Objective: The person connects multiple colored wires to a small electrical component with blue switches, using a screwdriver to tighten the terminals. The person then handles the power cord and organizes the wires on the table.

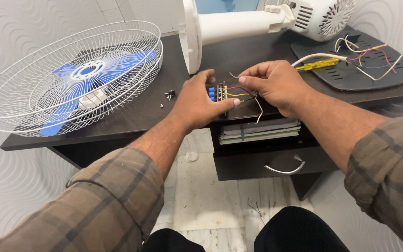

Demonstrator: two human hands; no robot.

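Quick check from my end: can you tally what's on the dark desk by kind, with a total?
White wire fan guard with blue blades: 1
White fan stand and motor housing: 1
Yellow-handled screwdriver: 1
Black vented plastic cover: 1
Small switch block with blue buttons and coloured wires, in the grip of both hands: 1
Total: 5

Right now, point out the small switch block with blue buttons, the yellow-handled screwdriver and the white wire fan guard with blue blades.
small switch block with blue buttons (216, 92), head view, on its blue buttons.
yellow-handled screwdriver (317, 65), head view, mid-handle.
white wire fan guard with blue blades (12, 95), head view, on the wire mesh.
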